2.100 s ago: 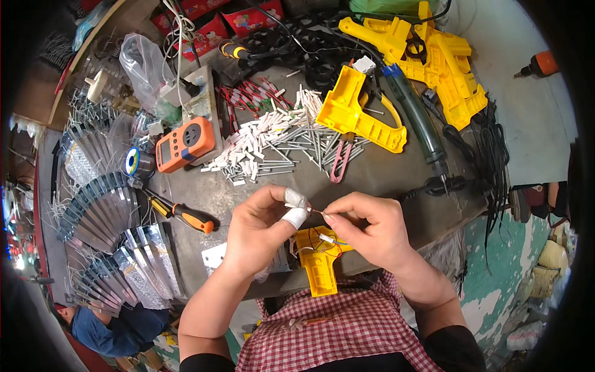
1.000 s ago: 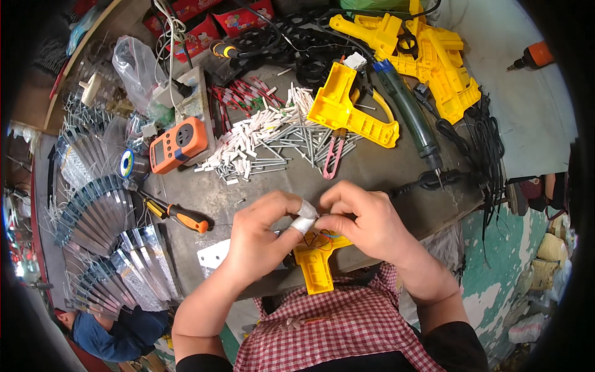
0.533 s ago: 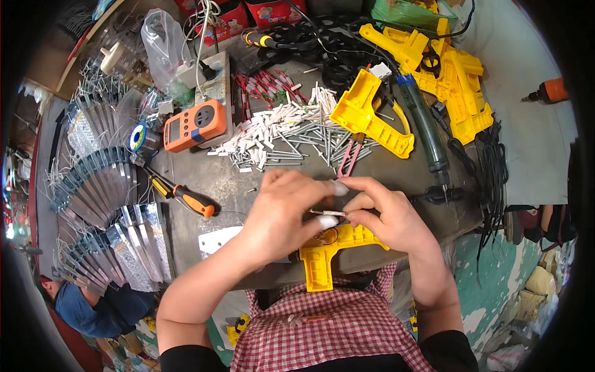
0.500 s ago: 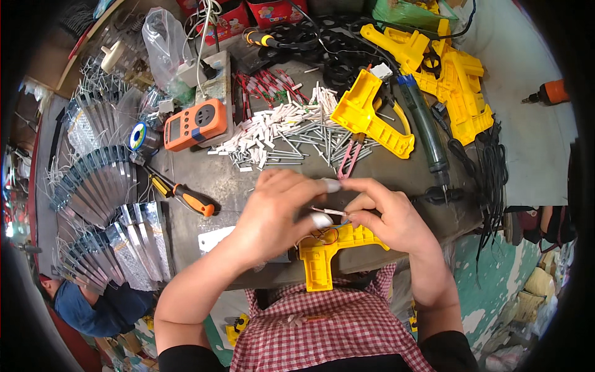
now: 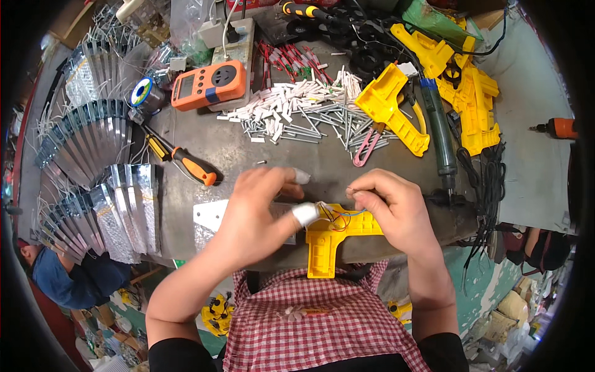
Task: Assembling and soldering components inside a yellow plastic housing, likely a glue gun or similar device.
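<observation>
My left hand [image 5: 257,208] hovers over the left end of a yellow plastic housing half [image 5: 321,254], its thumb and index finger wrapped in white and spread apart. Nothing shows between them. Thin wires, among them a blue wire [image 5: 354,214], come out of the housing beside my left thumb. My right hand [image 5: 396,208] is closed in a pinch over the housing's right arm, and the blue wire runs up into its fingers; the wire's end is hidden. Under my left hand lies a flat metal piece with a white, holed end [image 5: 209,216].
Beyond my hands lie white sleeves [image 5: 288,99], metal rods [image 5: 302,133], pink-handled tweezers [image 5: 367,147] and another yellow housing [image 5: 390,102]. An orange meter [image 5: 207,85], solder spool [image 5: 145,94] and screwdriver [image 5: 195,167] sit left, near fanned metal strips [image 5: 87,139]. Black cables [image 5: 486,186] hang right.
My hands have drawn apart; the left has moved away from the small pale piece that was between my fingers. The view has shifted, and more of the housing's wires show.
</observation>
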The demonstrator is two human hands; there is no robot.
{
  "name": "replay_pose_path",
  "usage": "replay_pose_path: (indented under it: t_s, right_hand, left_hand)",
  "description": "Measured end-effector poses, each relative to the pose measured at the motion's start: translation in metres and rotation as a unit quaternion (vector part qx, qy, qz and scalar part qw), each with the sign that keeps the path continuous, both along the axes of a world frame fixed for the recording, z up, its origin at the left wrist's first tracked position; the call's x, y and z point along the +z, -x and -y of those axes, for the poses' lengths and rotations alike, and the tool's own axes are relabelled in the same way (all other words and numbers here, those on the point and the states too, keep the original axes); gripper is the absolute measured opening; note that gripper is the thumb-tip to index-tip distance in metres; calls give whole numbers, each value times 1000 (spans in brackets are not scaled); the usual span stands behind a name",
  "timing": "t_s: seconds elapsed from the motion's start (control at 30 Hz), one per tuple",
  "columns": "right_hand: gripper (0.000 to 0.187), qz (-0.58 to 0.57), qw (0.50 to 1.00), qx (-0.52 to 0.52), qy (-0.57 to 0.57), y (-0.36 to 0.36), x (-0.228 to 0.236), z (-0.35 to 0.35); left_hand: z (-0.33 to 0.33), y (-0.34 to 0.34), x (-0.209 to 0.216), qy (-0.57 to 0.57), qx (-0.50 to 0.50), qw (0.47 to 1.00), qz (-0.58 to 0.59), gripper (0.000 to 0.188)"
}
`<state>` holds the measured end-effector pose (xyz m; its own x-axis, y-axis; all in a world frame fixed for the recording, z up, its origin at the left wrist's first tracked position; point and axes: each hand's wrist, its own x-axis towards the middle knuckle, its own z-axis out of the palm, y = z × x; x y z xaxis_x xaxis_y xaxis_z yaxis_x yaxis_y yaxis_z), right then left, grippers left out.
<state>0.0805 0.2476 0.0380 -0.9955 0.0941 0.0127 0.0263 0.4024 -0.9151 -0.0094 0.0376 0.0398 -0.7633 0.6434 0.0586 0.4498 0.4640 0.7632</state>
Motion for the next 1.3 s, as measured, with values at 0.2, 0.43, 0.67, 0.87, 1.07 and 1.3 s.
replay_pose_path:
  t_s: [0.2, 0.43, 0.67, 0.87, 1.07, 1.3]
  right_hand:
    - [9, -11, 997, 57, -56, 5, 1, 1]
    - [11, 79, 996, 32, 11, 4, -3, 19]
    - [15, -31, 993, 58, -100, 3, -14, 17]
    - [14, -48, 986, 81, -136, 2, -17, 16]
    - [14, -108, 971, 103, -186, 5, -18, 16]
    - [15, -137, 955, 98, -243, 5, -26, 19]
  left_hand:
    - [11, -22, -24, -31, -25, 999, -11, 40]
    - [5, -26, -30, -57, 10, 997, 59, 42]
    - [-2, -26, -30, -61, -8, 997, 47, 42]
    - [-1, -28, -36, -75, -19, 997, 23, 44]
    - [0, -23, -33, -66, -20, 997, 21, 44]
    - [-3, -21, -37, -39, -47, 998, -19, 29]
